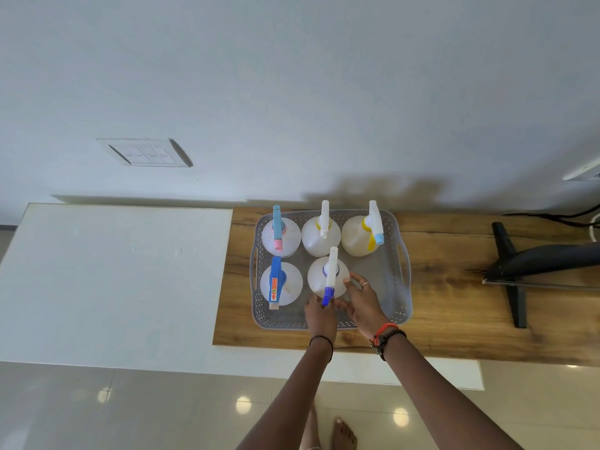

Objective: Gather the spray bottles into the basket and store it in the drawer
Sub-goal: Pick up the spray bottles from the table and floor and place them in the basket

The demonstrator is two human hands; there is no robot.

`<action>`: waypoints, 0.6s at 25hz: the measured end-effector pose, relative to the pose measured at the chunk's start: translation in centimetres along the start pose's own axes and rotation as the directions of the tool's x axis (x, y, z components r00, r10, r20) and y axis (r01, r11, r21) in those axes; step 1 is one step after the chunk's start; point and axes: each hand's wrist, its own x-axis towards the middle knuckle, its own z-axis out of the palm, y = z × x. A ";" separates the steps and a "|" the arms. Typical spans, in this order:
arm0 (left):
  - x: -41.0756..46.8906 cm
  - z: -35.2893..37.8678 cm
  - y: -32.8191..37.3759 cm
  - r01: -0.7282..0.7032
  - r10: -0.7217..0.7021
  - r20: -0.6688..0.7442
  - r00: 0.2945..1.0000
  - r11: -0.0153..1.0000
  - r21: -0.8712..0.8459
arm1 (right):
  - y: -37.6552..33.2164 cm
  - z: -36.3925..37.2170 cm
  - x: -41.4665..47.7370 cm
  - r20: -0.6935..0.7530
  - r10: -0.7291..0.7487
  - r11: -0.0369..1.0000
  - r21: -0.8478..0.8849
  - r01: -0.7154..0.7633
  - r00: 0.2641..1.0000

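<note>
A grey perforated basket [403, 254] sits on a wooden top [454, 323]. Three spray bottles stand in its back row: one with a light-blue and pink trigger [281, 237], one with a white trigger [320, 237], one with a white, yellow and light-blue trigger [359, 238]. In front stand a blue-trigger bottle [281, 285] and a white bottle with a blue nozzle [328, 276]. My left hand [319, 315] holds the near side of that last bottle, under its nozzle. My right hand [362, 303] cups its right side, fingers curved against it. The basket's front right corner is bare.
A white counter [113, 274] adjoins the wooden top on the left. A black screen stand [513, 274] and cables [568, 217] lie on the right. A switch plate [146, 153] is on the wall. Glossy floor tiles [146, 410] and my bare feet [342, 433] are below.
</note>
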 end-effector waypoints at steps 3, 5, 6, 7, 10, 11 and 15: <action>0.1 0.3 0.0 0.006 -0.007 -0.016 1.000 0.999 -0.048 | 0.0 -0.1 0.1 0.023 -0.004 1.000 -0.005 0.004 1.000; 0.3 0.4 -0.2 0.013 -0.015 -0.033 0.999 0.999 -0.052 | 0.0 -0.3 0.1 0.037 0.002 1.000 -0.011 -0.002 0.999; 0.3 0.4 -0.4 0.015 -0.017 -0.045 0.999 0.999 -0.051 | 0.0 -0.2 0.1 0.040 0.007 1.000 -0.018 -0.007 0.999; 0.3 0.4 -0.5 0.016 -0.019 -0.058 0.998 0.999 -0.052 | 0.0 -0.1 0.1 0.041 0.012 1.000 -0.029 -0.011 0.999; 0.2 0.2 -1.0 0.015 -0.019 -0.057 0.998 0.998 -0.068 | 0.1 0.2 0.0 0.037 0.012 0.998 -0.064 -0.010 0.999; 0.1 0.2 -1.0 0.016 -0.019 -0.048 0.999 0.997 -0.070 | 0.1 0.2 0.0 0.037 0.012 0.998 -0.067 -0.009 0.999; -0.2 0.1 -1.0 0.019 -0.020 -0.018 1.000 0.999 -0.044 | 0.4 0.1 -0.1 0.005 0.016 0.994 -0.107 -0.016 1.000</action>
